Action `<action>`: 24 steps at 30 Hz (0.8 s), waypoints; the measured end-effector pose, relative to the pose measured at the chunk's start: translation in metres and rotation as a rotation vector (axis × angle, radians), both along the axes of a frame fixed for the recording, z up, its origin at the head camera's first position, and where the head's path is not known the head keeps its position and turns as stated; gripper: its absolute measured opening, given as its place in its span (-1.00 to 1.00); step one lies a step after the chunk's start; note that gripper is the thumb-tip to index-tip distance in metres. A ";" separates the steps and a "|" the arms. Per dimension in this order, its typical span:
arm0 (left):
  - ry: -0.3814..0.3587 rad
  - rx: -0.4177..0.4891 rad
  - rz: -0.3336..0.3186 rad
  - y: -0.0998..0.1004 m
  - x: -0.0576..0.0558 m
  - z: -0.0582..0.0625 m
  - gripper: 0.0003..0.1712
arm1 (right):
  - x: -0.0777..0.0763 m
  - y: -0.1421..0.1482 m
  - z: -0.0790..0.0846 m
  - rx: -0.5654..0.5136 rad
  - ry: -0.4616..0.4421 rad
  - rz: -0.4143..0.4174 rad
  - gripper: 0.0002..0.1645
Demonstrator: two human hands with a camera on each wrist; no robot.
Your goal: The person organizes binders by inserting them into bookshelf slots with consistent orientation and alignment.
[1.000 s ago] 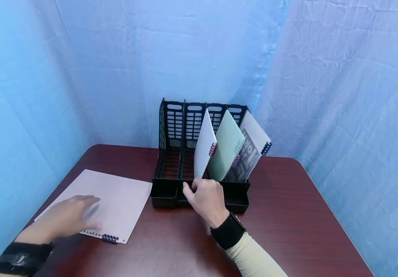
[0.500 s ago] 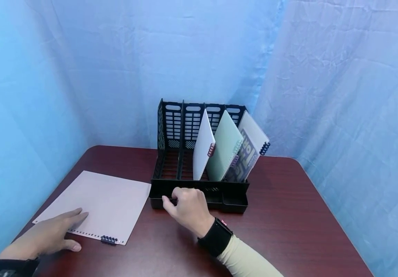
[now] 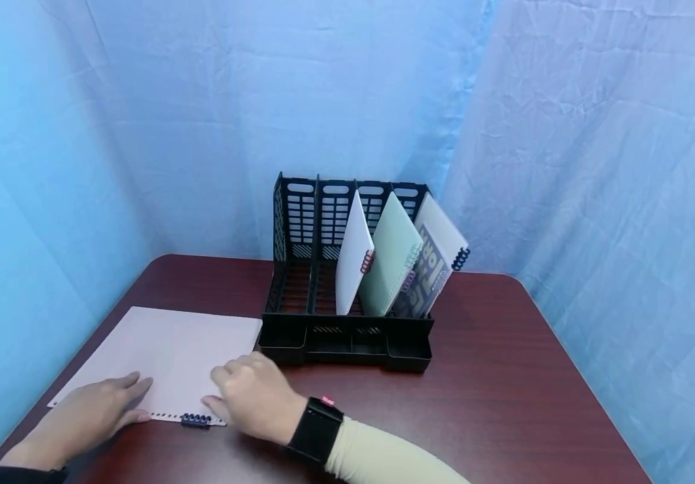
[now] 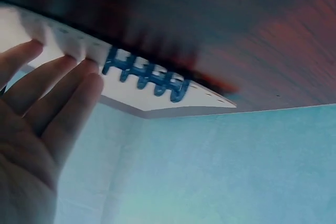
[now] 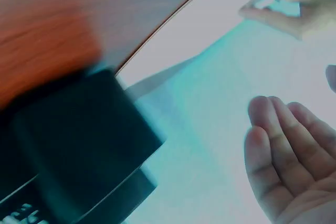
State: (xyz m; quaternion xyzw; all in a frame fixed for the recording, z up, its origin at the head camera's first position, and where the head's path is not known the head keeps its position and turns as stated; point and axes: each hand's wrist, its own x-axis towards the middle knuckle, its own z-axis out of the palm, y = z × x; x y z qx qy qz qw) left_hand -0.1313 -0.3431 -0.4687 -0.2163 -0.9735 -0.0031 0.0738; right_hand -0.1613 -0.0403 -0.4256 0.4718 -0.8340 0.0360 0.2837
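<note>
A white loose-leaf notebook (image 3: 184, 349) lies flat at the left of the table, with a short dark blue ring binding (image 3: 195, 420) on its near edge. My left hand (image 3: 90, 413) rests on its near left part, fingers extended over the cover and thumb by the punched edge. In the left wrist view those fingers (image 4: 63, 87) lie beside the blue rings (image 4: 147, 74). My right hand (image 3: 257, 396) is at the notebook's right edge, fingers loosely bent and holding nothing. Whether it touches the cover cannot be told.
A black desk file rack (image 3: 299, 269) stands at the table's middle back, small trays along its front. Upright in it are a white notebook (image 3: 352, 262), a pale green notebook (image 3: 391, 259) and one with a printed cover (image 3: 435, 262). Blue curtains (image 3: 347, 87) surround the table (image 3: 493, 376).
My right hand has moved left from the front of the rack to the flat notebook. My left hand has come to rest on its near edge, and the notebook has turned slightly.
</note>
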 end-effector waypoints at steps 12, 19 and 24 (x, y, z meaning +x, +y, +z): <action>0.336 -0.068 -0.210 0.009 0.002 -0.016 -0.23 | 0.010 -0.054 -0.034 0.364 0.061 -0.072 -0.57; 0.489 -0.055 -0.285 0.018 -0.001 -0.022 -0.15 | 0.006 -0.059 -0.046 0.408 0.143 -0.123 -0.62; 0.561 -0.041 -0.279 0.025 -0.003 -0.024 -0.23 | 0.003 -0.063 -0.049 0.418 0.168 -0.150 -0.82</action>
